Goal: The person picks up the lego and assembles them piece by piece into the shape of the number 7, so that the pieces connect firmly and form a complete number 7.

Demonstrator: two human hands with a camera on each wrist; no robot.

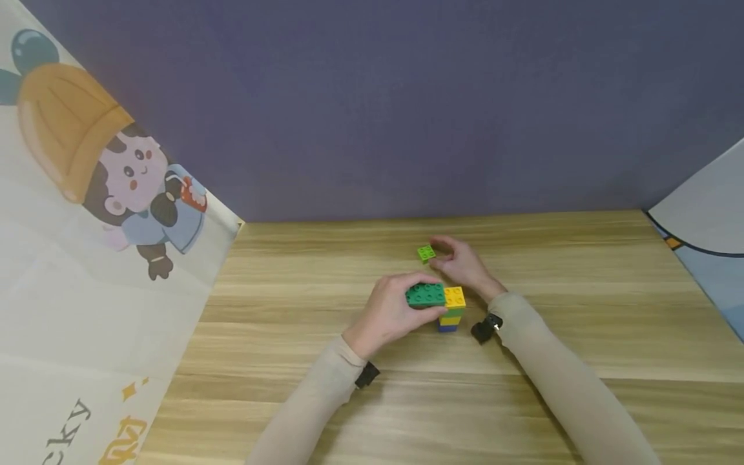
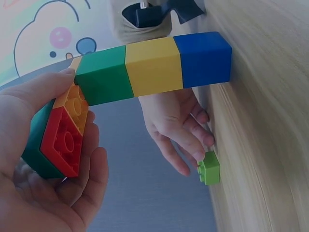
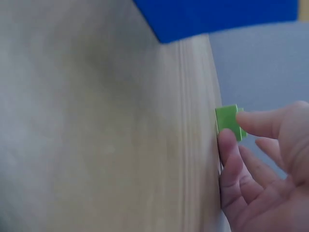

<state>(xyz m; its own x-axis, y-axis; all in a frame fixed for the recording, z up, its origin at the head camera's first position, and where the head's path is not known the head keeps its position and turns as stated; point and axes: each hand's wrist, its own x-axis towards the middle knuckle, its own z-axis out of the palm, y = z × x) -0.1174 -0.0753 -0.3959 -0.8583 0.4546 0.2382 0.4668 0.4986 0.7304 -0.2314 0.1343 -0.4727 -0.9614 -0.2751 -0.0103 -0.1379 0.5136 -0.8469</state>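
My left hand [image 1: 391, 310] grips a joined set of toy building bricks between thumb and fingers. A dark green brick [image 1: 425, 295] lies on top at the left, beside a yellow one [image 1: 454, 296]; the left wrist view shows a red brick [image 2: 62, 142] under the dark green. From the yellow end a column runs down through green [image 2: 105, 75] and yellow to a blue brick [image 2: 205, 59], close over the table. Farther back, my right hand [image 1: 464, 266] reaches to a small light green brick [image 1: 426, 252] on the table, its parted fingertips right at the brick.
Wood-grain table [image 1: 279, 400] lies under both hands. A dark blue-grey panel [image 1: 407, 116] rises along its back edge, and a white sheet with a cartoon figure [image 1: 134, 174] borders the left side. Each wrist carries a small black camera [image 1: 485, 329].
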